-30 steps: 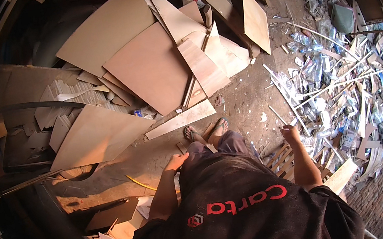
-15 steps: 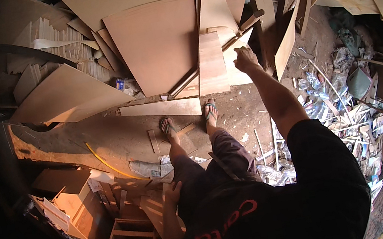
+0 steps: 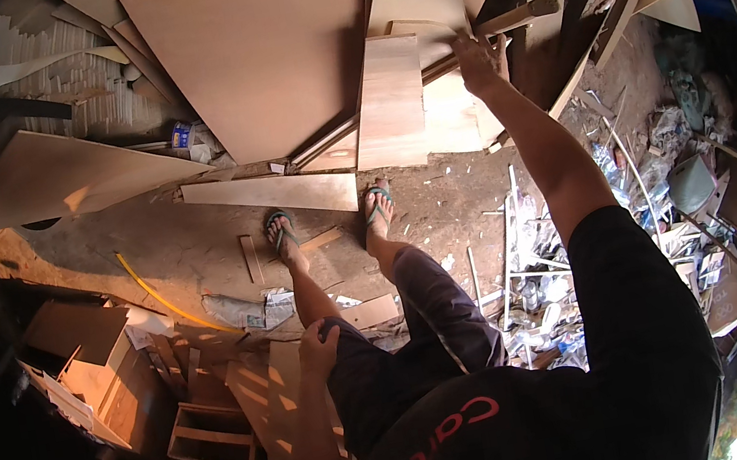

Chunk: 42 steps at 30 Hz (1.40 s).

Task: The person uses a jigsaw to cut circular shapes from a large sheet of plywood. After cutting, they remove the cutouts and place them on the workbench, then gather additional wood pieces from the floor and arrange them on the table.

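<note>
Right hand (image 3: 474, 56) at one o'clock, fingers curled onto edge of pale board (image 3: 451, 109) atop plywood pile (image 3: 261, 53). Left hand (image 3: 320, 345) loose by thigh. Picking stage; lift needs firm grip.

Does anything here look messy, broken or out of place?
Yes. Plywood sheets lie and lean in a loose, crooked pile rather than a stack, where the right hand reaches. Broken strips and pale scraps litter the dirt on the right. The person stands among it in open sandals.
</note>
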Each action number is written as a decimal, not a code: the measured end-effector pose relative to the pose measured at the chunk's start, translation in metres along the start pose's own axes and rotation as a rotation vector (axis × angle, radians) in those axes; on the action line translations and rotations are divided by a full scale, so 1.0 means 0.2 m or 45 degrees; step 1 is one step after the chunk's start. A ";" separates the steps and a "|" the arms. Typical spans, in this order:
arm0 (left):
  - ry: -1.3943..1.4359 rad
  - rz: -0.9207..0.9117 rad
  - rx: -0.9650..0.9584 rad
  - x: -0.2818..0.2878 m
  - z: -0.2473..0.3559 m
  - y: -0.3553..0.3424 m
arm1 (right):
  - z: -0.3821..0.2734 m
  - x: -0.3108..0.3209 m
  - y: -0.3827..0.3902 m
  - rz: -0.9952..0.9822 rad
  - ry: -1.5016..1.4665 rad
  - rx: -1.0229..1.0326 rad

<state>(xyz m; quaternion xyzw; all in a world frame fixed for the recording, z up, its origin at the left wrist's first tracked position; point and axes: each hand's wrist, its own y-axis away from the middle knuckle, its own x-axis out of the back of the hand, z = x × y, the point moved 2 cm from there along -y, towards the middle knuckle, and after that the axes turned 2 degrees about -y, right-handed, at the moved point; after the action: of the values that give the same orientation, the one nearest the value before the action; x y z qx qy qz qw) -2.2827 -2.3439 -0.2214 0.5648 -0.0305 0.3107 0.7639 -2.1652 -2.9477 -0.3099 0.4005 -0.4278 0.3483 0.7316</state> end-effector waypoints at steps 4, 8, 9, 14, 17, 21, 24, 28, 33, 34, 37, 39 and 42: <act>-0.120 0.173 -0.398 0.06 0.33 -0.47 | 0.00 0.11 0.02 -0.428 0.088 0.004; -0.171 0.209 -0.565 0.10 0.86 -0.78 | 0.01 0.13 0.12 -0.477 -0.059 0.027; -0.246 0.228 -0.607 0.11 0.99 -0.82 | 0.01 0.14 0.16 -0.483 -0.084 0.042; -0.237 0.341 -0.855 0.03 1.36 -0.96 | -0.05 0.25 0.42 -0.563 -0.145 0.105; -0.241 0.170 -0.927 -0.04 1.47 -0.89 | -0.07 0.28 0.60 -0.585 -0.167 0.135; -0.155 0.107 -1.117 -0.17 1.39 -0.78 | -0.09 0.26 0.83 -0.758 -0.362 0.102; -0.104 0.026 -1.140 -0.25 1.26 -0.67 | -0.12 0.29 0.98 -0.845 -0.382 0.093; -0.220 0.036 -1.202 -0.27 1.18 -0.55 | -0.12 0.30 1.14 -0.913 -0.604 0.113; -0.165 -0.014 -1.212 -0.29 1.07 -0.55 | -0.03 0.20 1.25 -0.823 -0.886 0.122; -0.149 -0.014 -1.227 -0.29 1.07 -0.55 | -0.01 0.19 1.26 -0.799 -0.952 0.124; -0.151 0.001 -1.212 -0.29 1.11 -0.55 | 0.03 0.17 1.21 -0.792 -0.991 0.179; -0.149 -0.027 -1.204 -0.29 1.11 -0.57 | 0.02 0.23 1.15 -0.889 -0.899 0.187; -0.180 -0.016 -1.227 -0.29 1.12 -0.57 | 0.00 0.21 1.02 -0.714 -0.900 0.214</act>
<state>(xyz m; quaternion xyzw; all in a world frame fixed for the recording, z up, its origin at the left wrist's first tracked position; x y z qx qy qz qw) -2.2038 -2.5865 -0.2593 0.1665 -0.2193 0.2174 0.9364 -2.3234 -2.8524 -0.2132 0.6531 -0.4964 0.0126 0.5718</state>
